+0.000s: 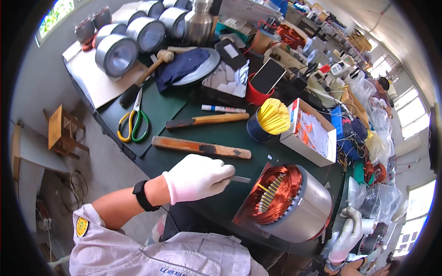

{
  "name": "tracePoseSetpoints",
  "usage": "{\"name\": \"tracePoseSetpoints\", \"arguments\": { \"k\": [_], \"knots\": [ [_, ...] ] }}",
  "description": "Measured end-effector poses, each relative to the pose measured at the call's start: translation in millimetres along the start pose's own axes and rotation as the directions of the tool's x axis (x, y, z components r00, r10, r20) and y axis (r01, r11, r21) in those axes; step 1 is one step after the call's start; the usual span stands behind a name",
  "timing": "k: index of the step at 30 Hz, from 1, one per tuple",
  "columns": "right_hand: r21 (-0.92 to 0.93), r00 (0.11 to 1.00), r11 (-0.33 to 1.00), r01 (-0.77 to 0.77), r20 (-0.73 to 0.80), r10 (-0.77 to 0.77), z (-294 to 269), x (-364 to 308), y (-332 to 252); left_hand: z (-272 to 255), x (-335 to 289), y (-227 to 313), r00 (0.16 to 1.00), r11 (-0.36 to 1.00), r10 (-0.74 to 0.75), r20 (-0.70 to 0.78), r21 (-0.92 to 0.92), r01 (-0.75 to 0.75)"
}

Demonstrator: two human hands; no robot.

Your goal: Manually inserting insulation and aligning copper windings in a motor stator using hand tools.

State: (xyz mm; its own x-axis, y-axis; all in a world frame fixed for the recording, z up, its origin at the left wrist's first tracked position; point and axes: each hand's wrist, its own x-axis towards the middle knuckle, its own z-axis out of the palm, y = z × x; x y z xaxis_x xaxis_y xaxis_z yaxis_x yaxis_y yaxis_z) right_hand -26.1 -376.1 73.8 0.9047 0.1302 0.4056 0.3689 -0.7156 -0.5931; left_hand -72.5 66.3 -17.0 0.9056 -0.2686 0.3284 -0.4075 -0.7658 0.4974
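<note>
In front of me a grey cylindrical motor stator (304, 207) lies on its side. Thick copper windings (289, 195) ring its near-left end, and pale slot strips and a yellow stick show inside. My left hand (200, 178), in a white glove, is closed on a thin grey flat strip (241, 179) that points at the windings, apart from them. To the right of the stator is my right hand (346, 237), also gloved. Its fingers are loosely bent and apart, with nothing visible in them.
Beyond my left hand lie a wooden bar (202, 147), a wood-handled tool (207, 120), a marker (223, 109) and scissors (136, 120). A cup of yellow sticks (274, 117) stands by a white box (329, 158) of strips. Metal stator cores (116, 55) fill the far left.
</note>
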Motion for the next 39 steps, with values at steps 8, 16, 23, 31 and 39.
{"name": "tracePoseSetpoints", "arguments": {
  "k": [8, 16, 23, 31, 39],
  "knots": [
    [0.136, 0.996, 0.986, -0.092, 0.018, 0.09, 58.3, 24.6, -39.9, 19.4, 21.0, -5.0, 0.982, 0.991, 0.134, 0.135, 0.007, -0.137],
    [0.051, 0.979, 0.987, -0.152, -0.126, 0.158, 66.2, 24.5, -39.3, 15.9, 29.2, -13.2, 0.968, 0.983, 0.18, 0.177, -0.002, -0.182],
    [-0.235, 0.95, 0.963, 0.133, -0.247, -0.192, 90.3, 23.1, -26.2, 27.6, 35.3, -17.1, 0.96, 0.963, 0.264, 0.093, -0.08, -0.257],
    [0.029, 0.992, 0.998, -0.049, -0.111, 0.052, 53.4, 16.0, -17.0, 35.5, 38.7, 6.2, 0.969, 0.978, 0.204, 0.139, -0.077, -0.195],
    [0.457, 0.879, 0.881, -0.122, -0.363, 0.31, 55.9, -56.3, -7.4, 27.1, 11.0, 39.9, 0.972, 0.867, 0.224, 0.068, -0.47, -0.167]
  ]
}}
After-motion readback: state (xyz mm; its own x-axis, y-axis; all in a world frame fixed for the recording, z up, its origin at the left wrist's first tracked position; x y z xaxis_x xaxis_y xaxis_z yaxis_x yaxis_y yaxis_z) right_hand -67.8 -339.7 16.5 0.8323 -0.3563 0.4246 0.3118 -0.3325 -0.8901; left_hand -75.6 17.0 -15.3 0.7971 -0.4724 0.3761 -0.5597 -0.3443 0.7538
